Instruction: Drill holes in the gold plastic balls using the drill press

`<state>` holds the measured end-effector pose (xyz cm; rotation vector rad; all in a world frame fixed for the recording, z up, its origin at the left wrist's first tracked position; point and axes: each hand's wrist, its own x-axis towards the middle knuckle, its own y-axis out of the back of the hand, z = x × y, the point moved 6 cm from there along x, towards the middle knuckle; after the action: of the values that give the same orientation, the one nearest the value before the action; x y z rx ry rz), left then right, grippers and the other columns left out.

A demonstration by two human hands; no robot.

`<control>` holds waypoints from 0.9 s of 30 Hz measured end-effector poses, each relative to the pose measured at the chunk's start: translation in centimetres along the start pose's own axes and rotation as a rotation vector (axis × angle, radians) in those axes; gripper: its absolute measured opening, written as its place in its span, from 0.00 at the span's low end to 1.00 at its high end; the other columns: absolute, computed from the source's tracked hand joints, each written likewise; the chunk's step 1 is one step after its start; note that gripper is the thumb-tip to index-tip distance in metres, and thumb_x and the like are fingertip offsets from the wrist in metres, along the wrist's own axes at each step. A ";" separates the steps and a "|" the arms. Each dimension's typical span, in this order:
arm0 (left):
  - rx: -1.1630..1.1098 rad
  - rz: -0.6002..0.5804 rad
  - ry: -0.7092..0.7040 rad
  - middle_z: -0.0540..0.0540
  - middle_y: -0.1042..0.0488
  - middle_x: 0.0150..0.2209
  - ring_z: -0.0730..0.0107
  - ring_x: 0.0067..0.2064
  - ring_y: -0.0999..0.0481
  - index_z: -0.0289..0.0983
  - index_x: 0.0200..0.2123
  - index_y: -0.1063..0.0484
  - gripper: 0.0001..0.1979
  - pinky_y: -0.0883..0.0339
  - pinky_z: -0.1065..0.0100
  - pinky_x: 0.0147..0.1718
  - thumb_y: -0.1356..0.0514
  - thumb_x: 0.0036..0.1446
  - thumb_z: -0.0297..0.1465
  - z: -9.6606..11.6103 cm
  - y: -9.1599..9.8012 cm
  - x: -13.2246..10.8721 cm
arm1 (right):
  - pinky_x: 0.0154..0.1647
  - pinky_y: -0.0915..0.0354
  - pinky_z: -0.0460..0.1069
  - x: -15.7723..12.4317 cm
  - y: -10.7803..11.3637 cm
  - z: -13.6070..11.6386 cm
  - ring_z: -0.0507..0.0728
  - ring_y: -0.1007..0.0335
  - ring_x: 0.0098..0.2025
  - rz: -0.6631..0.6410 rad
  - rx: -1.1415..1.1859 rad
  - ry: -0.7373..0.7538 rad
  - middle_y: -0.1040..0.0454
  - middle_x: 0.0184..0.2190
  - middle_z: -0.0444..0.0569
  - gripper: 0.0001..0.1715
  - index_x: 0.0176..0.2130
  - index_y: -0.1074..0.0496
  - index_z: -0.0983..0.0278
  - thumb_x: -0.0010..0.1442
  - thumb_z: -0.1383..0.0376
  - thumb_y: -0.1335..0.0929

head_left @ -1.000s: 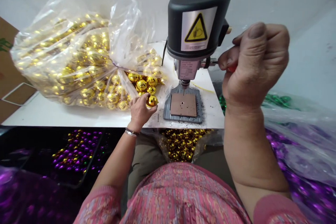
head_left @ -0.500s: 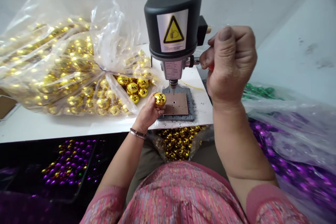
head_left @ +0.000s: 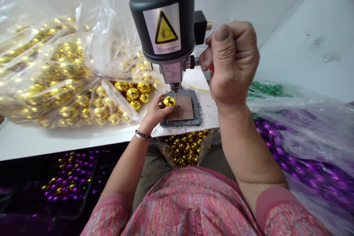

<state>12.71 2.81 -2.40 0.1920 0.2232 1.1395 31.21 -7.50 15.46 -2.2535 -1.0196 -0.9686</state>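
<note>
A shiny gold faceted ball (head_left: 169,101) is pinched between the thumb and fingers of my left hand (head_left: 156,112), at the left edge of the brown plate (head_left: 185,108) on the drill press base. Just right of the ball, the thin drill bit (head_left: 177,95) hangs down from the chuck, above the plate. My right hand (head_left: 232,62) is closed round the lever of the small bench drill press (head_left: 163,18); the lever's end is mostly hidden in the fist. A warning label (head_left: 166,31) faces me on the black motor housing.
A clear plastic bag (head_left: 49,77) of gold balls fills the left of the white table (head_left: 55,136). Gold balls (head_left: 186,147) fill a bag at my lap. Purple beads (head_left: 293,158) and green beads (head_left: 265,89) lie in plastic at right; a dark tray (head_left: 83,202) holds mixed beads.
My left hand has turned the gold ball and brought it closer to the drill bit. The right hand stays on the lever. The whole view has shifted slightly.
</note>
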 end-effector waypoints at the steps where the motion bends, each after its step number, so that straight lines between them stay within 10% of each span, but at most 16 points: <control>1: 0.041 -0.022 -0.007 0.41 0.22 0.50 0.65 0.44 0.22 0.35 0.58 0.29 0.36 0.28 0.64 0.47 0.28 0.43 0.35 0.1 -0.1 0.2 | 0.30 0.37 0.41 0.0 0.0 -0.1 0.40 0.41 0.23 -0.005 0.000 0.002 0.41 0.24 0.38 0.23 0.37 0.36 0.62 0.66 0.45 0.41; 15: 0.575 -0.072 -0.173 0.42 0.19 0.48 0.61 0.47 0.21 0.35 0.58 0.27 0.31 0.27 0.62 0.50 0.30 0.49 0.29 2.1 -2.1 0.8 | 0.28 0.38 0.44 0.0 -0.1 -0.4 0.42 0.42 0.21 -0.004 0.203 0.044 0.39 0.23 0.38 0.16 0.35 0.35 0.63 0.65 0.53 0.35; 27: 0.441 -0.142 -0.123 0.43 0.18 0.49 0.60 0.49 0.20 0.33 0.63 0.30 0.38 0.28 0.62 0.52 0.29 0.46 0.29 0.9 -3.4 1.5 | 0.24 0.41 0.40 -0.2 0.0 -0.7 0.40 0.44 0.19 -0.027 0.086 -0.111 0.43 0.19 0.37 0.22 0.32 0.37 0.64 0.66 0.48 0.39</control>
<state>16.55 2.71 -2.52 0.6255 0.3719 0.9225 30.86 -8.00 15.75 -2.2488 -1.1203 -0.8021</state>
